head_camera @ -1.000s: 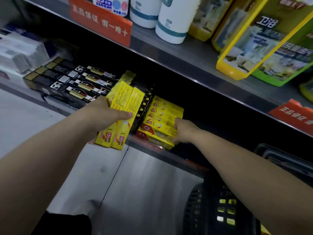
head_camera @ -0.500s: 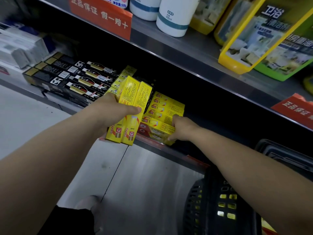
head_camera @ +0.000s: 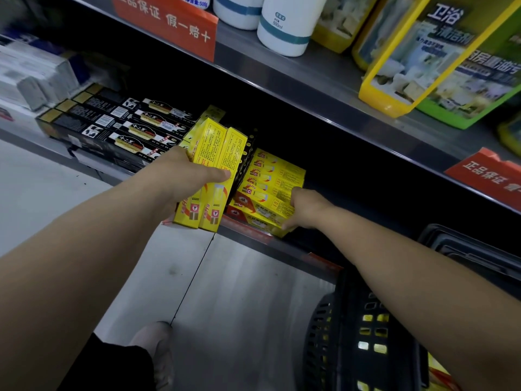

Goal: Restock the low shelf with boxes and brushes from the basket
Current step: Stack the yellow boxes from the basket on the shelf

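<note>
Right now your left hand [head_camera: 183,179] is clamped on two long yellow boxes [head_camera: 214,170], thumb laid across their printed faces and the other fingers hidden behind them. You hold the pair side by side and tilted, the far ends leaning back into the dark of the low shelf [head_camera: 253,241], the near ends hanging out past its front lip. Your right hand [head_camera: 307,208] presses against the near right end of the stack of yellow boxes [head_camera: 270,187] lying flat on that shelf; the fingers curl down over the end of the pile, and you cannot tell whether they grip a box or only push on it. The held pair stands just beside the stack, with a black dotted box [head_camera: 246,159] on edge between them.

Further left on the same shelf lie rows of black boxes [head_camera: 121,128] with white and gold labels, and beyond those some pale grey packs [head_camera: 31,77], blurred. The black basket [head_camera: 363,328] sits on the floor under your right forearm, below the shelf edge, with bits of yellow showing through its mesh wall. On the upper shelf [head_camera: 282,77] stand white bottles [head_camera: 284,26] with teal bands, yellow and green cleaner packs [head_camera: 439,55], and red price tags [head_camera: 166,24] clipped to its front edge.
</note>
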Motion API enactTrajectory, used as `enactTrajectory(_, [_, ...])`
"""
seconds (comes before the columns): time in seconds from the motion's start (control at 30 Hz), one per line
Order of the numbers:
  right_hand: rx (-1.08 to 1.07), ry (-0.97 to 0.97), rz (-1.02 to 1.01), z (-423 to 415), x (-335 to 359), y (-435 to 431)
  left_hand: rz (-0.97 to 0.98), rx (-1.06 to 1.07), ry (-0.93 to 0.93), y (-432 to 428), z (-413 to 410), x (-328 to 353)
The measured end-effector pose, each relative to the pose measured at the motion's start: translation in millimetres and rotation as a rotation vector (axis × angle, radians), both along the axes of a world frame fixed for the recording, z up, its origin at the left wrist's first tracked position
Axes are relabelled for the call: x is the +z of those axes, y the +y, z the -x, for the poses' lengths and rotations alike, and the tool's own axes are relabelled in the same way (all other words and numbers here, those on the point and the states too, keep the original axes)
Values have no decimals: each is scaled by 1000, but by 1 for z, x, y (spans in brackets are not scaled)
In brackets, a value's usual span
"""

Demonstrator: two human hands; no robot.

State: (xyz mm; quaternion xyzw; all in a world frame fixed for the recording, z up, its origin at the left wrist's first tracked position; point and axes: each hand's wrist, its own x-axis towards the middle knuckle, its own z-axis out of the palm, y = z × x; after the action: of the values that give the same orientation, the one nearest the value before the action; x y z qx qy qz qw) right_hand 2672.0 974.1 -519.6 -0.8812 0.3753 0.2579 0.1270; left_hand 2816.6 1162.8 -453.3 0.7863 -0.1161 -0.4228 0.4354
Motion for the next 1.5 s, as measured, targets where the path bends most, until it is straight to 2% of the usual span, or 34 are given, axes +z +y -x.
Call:
enactTrajectory(0.53, [88, -10, -9, -5, 9, 2, 13, -32, 16, -7, 5, -2])
enactTrajectory(0.57, [98, -81, -8, -7, 16, 4, 7, -21, 3, -8, 7, -3])
enactTrajectory(0.63, [130, -363, -34, -13, 32, 13, -27, -16, -37, -9, 12, -1])
enactTrajectory(0.7, [274, -641, -5, -16, 48, 21, -43, -14, 4, -10, 19, 3])
enactTrajectory(0.8, [497, -778, 128, -15, 64, 25, 18, 0, 202, -11, 23, 10])
enactTrajectory(0.97, [557, -771, 105, -9, 72, 22, 73, -46, 303, -11, 26, 18])
enactTrajectory(1.2, [561, -758, 72, -9, 68, 21, 17, -40, 332, -9, 27, 17])
enactTrajectory(1.37, [323, -701, 19, -2, 60, -5, 59, 240, 207, -12, 19, 3])
enactTrajectory(1.5, [26, -369, 83, 6, 37, -30, 63, 307, 151, -15, 13, -2])
